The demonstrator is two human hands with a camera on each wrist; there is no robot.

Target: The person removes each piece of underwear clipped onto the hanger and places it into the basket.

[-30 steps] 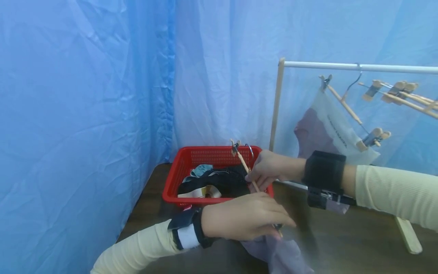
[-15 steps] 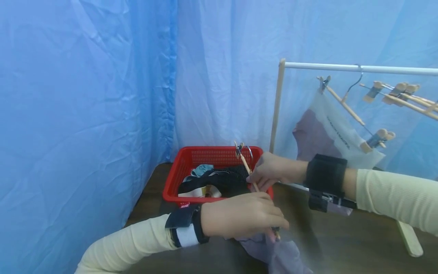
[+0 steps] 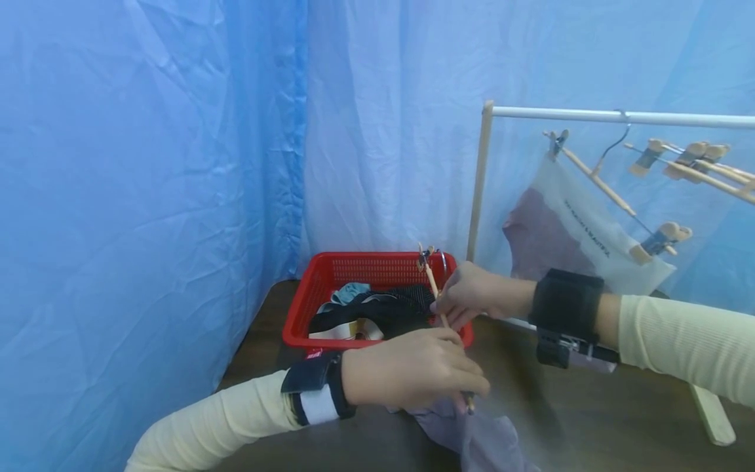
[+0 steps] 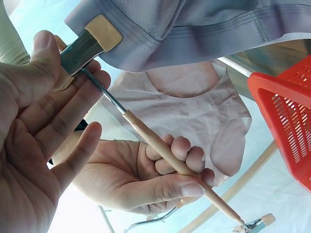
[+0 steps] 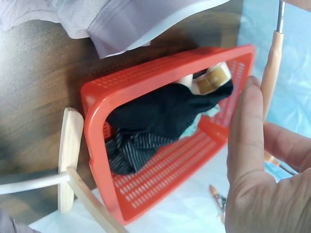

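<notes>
A wooden clip hanger (image 3: 432, 282) slants between both hands over the right side of the red basket. My right hand (image 3: 478, 295) grips its wooden bar near the middle, beside the metal hook. At the near end, my left hand (image 3: 415, 370) pinches the hanger's clip (image 4: 92, 48) between thumb and fingers. The clip's wooden tip overlaps the corner of a lavender stretchy garment (image 4: 204, 34) with a stitched band. In the head view this garment (image 3: 492, 442) lies below the left hand on the dark table. The far clip (image 3: 425, 257) holds nothing.
A red perforated basket (image 3: 297, 314) holds black, striped and teal clothes. At the right stands a rack with a white rail (image 3: 560, 113); a pink-and-white garment (image 3: 542, 236) hangs there on a clip hanger, beside more hangers (image 3: 696, 164). Blue curtains (image 3: 147, 196) surround the table.
The hanger's far end has swung slightly right, and its near end has shifted a little left with my left hand. Both hands keep their hold.
</notes>
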